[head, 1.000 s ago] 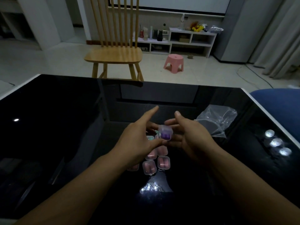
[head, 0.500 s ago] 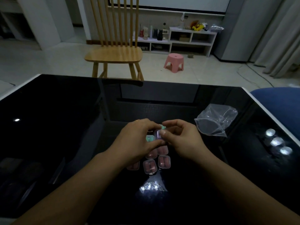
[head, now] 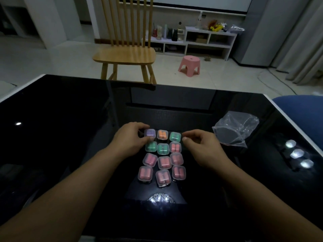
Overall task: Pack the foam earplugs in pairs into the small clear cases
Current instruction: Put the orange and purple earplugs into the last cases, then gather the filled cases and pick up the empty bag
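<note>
Several small clear cases lie shut in a three-wide grid on the black glossy table [head: 70,137]. The far row holds a purple-filled case [head: 150,133], an orange one [head: 162,134] and a green one [head: 175,136]. Behind these come green and pink cases, then two rows of pink cases [head: 150,159]. My left hand [head: 130,138] pinches the purple case at the grid's far left corner, resting it on the table. My right hand [head: 201,145] hovers loosely curled by the green case's right edge and holds nothing.
A crumpled clear plastic bag [head: 236,128] lies to the right of the grid. Beyond the table's far edge stand a wooden chair [head: 125,56] and a pink stool [head: 189,65]. A blue seat [head: 304,109] sits past the right edge.
Both hands held the purple case above the grid and closed it. Now the left hand has set it down at the far left corner, and the right hand has let go and moved right.
</note>
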